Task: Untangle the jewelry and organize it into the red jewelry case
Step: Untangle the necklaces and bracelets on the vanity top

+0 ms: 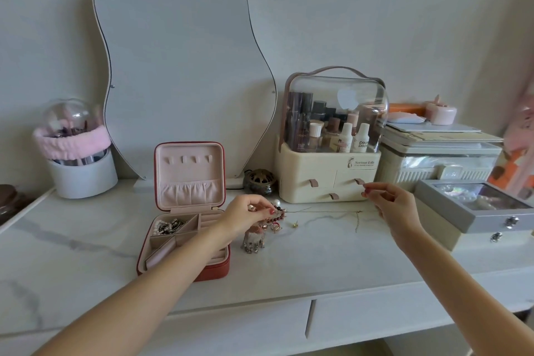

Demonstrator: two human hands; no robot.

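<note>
With the left hand [248, 215] pinning the tangled bead cluster [273, 218], the right hand [388, 202], pinching the thin gold chain [326, 211], should draw rightward gently.

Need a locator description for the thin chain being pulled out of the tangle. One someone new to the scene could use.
Start at the open red jewelry case on the white marble-look tabletop. Just right of it the left hand pins a tangled jewelry pile. The thin gold chain runs from that pile rightward to the right hand, stretched taut in front of the cream cosmetics organizer, with a short pendant piece hanging. It is the only fine straight strand; its neighbours are beaded and clumped.
</note>
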